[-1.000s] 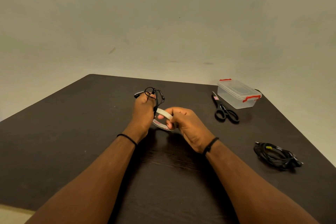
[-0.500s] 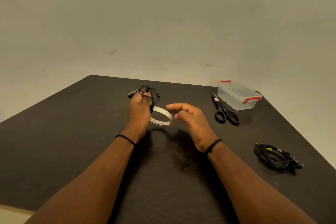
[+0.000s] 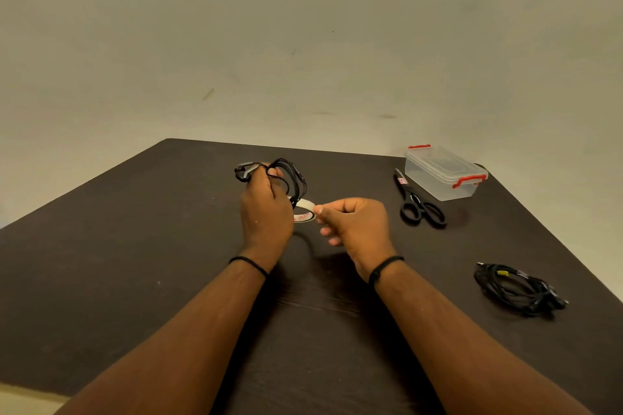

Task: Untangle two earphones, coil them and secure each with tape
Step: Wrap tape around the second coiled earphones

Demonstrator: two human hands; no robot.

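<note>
Now the right hand [image 3: 354, 222], open a moment ago, pinches the tape roll [image 3: 305, 210] again. Left hand [image 3: 266, 205] grips the coiled earphone [image 3: 290, 175]; taping appears imminent.

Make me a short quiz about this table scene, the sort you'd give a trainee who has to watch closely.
1. True or false: the scissors lie inside the clear plastic box.
2. Which hand holds the coiled black earphone?
A. left hand
B. right hand
C. neither
3. Fill in: the right hand pinches at the roll of ____.

Key
1. False: they lie on the table just beside the box, whose lid is on.
2. A: the left hand holds it raised; a second earphone bundle lies on the table at the right.
3. tape.
</note>
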